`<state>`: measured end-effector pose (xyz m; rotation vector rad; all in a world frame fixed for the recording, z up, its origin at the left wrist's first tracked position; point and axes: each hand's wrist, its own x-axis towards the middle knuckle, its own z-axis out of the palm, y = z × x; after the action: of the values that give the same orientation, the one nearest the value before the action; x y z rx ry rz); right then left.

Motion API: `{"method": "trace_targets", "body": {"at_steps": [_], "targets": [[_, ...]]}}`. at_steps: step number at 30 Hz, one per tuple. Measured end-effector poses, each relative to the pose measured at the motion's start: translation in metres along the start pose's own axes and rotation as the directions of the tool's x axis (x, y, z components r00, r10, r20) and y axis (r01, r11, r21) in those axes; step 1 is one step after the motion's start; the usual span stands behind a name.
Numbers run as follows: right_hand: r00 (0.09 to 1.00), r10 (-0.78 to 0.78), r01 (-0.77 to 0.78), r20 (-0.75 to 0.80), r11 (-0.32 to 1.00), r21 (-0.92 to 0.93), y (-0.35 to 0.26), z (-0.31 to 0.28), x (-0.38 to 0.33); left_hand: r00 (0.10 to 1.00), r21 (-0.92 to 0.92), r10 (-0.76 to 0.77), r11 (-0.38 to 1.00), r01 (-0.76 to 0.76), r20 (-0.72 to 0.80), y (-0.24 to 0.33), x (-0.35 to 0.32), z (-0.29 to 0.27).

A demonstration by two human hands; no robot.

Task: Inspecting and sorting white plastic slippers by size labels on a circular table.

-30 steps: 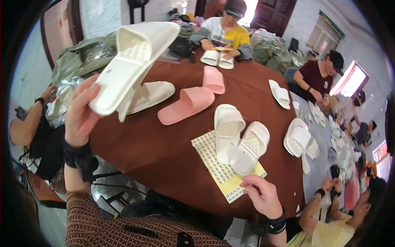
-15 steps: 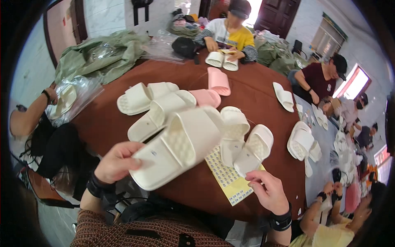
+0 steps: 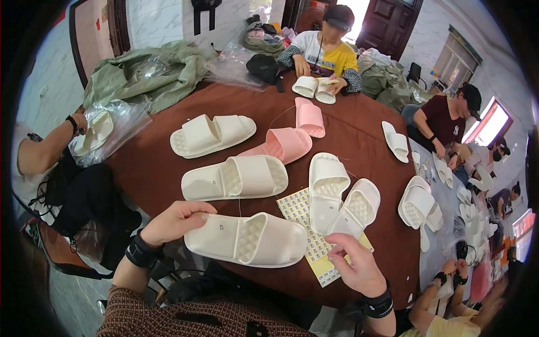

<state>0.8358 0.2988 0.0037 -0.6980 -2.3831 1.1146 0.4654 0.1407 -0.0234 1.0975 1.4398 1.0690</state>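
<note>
A cream slipper held at the near edge of the table

A cream slipper (image 3: 247,240) is gripped at its heel end by the left hand (image 3: 174,220), fingers curled over its rim, and is held level above the near edge of the brown table (image 3: 151,168). The right hand (image 3: 353,264) is kept just beside the slipper's toe end, apart from it, its fingertips pinched on the yellow sticker sheet (image 3: 314,247) that lies at the near edge. Just beyond the sheet a pair of cream slippers (image 3: 342,196) is laid side by side. Further in, two more cream slippers (image 3: 233,177) and two pink slippers (image 3: 292,135) are spread toward the table's middle.
</note>
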Motion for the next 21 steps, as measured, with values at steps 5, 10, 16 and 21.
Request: {"method": "trace_targets", "body": {"at_steps": [5,10,16,21], "targets": [[0.996,-0.085,0.084,-0.021,0.995,-0.051,-0.016,-0.012,0.013,0.931,0.215,0.086,0.977,-0.008,-0.354,-0.016,0.013,-0.006],[0.984,-0.169,0.158,-0.053,0.973,-0.169,-0.030,-0.029,0.052,0.814,0.572,0.450,0.799,-0.184,-0.367,-0.034,0.021,-0.005],[0.927,-0.374,0.332,-0.034,0.858,-0.393,-0.028,-0.025,0.120,0.666,0.792,0.656,0.590,-0.158,-0.356,-0.060,0.029,-0.025],[0.944,-0.321,0.293,0.071,0.725,-0.624,0.024,-0.001,0.188,0.691,0.741,0.609,0.653,-0.158,-0.389,-0.067,0.036,-0.029]]}}
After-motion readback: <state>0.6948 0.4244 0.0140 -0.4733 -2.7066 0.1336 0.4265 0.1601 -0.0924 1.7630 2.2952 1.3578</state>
